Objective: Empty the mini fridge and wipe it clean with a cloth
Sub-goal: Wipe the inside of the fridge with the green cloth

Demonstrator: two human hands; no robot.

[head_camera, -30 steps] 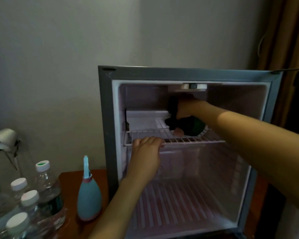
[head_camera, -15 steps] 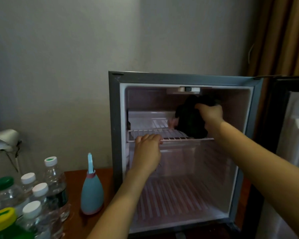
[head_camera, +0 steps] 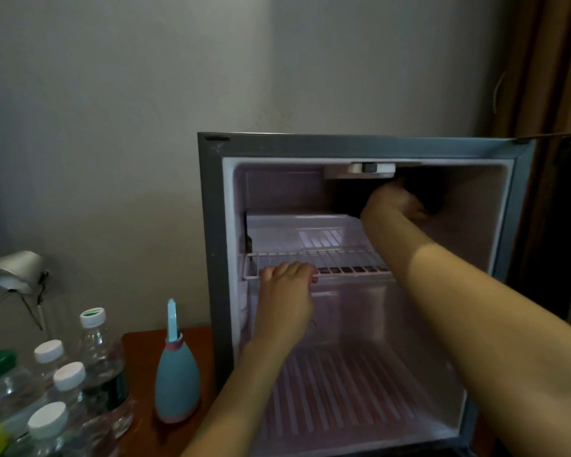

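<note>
Left hand fingers clamp the wire shelf; right hand fingers, hidden by dark cloth, cannot be told.

- Dim, soft light throughout; the wall reads flat grey.
- The mini fridge interior glows faint pink, brightest on its floor; the upper right corner is deep shadow, swallowing the dark cloth.
- The wire shelf is fairly sharp; the bottles at the lower left edge look soft and stretched.

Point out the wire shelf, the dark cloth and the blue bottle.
wire shelf (head_camera: 330, 257): head view, on its middle rungs.
dark cloth (head_camera: 345, 197): head view, on its left end.
blue bottle (head_camera: 177, 384): head view, on its rounded body.
</note>
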